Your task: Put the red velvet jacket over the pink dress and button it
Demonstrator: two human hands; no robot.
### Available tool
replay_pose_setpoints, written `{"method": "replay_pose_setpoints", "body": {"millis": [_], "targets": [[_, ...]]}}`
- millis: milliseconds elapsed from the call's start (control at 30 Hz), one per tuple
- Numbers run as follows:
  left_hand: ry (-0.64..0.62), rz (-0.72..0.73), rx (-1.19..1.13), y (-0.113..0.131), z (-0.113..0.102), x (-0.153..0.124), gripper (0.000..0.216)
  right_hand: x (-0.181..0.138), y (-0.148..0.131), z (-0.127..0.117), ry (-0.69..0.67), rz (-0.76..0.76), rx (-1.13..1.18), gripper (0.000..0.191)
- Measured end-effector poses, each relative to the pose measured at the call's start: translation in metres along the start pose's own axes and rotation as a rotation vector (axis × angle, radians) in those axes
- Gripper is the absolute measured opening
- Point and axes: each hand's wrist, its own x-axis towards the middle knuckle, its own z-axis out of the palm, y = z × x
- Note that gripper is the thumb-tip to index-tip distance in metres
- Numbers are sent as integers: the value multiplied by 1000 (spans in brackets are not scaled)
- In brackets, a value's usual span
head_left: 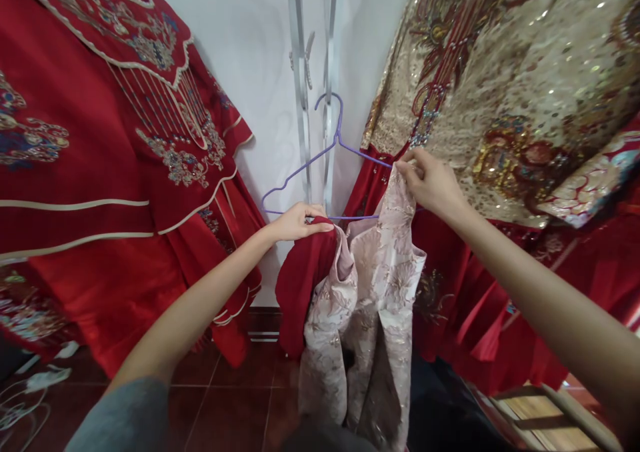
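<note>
Pale brocade garment [395, 265] at lower centre of frame, against purple hanger [339, 132] mid-frame. Right hand [431, 180], right of centre, pinches its shoulder by the hanger's arm. Left hand [299, 223], centre, grips red cloth [310, 265] beside garment.

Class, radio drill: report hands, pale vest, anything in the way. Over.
Right hand pinching pale vest by shoulder, at purple hanger. Left hand pinching red cloth beside vest. Red outfit, gold top hang either side; hands unblocked.
</note>
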Motion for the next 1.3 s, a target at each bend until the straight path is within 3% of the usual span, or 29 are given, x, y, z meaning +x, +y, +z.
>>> {"method": "replay_pose_setpoints", "body": {"millis": [133,267,400,533,700,833,1067,1300], "targets": [[79,0,90,1,-15,-13,26,-3,7,16,-43,-22,15,23],[257,-18,248,7,-51,-47,29,1,17,13,-2,-97,-16,31],[363,-216,345,3,-89,-91,38,8,27,8,58,-134,4,35],[394,-374,388,-20,-110,-117,48,9,28,9,90,-141,31,39],[348,-554,378,-46,-107,-115,63,7,23,15,87,-122,27,38],[331,-697,344,-58,-96,-106,58,7,23,19,83,-119,21,38],[496,-672,407,-66,-96,-91,51,8,24,16,79,-119,12,39],[460,-726,443,-53,-105,-82,43,9,26,11,93,-124,-17,37]]}}
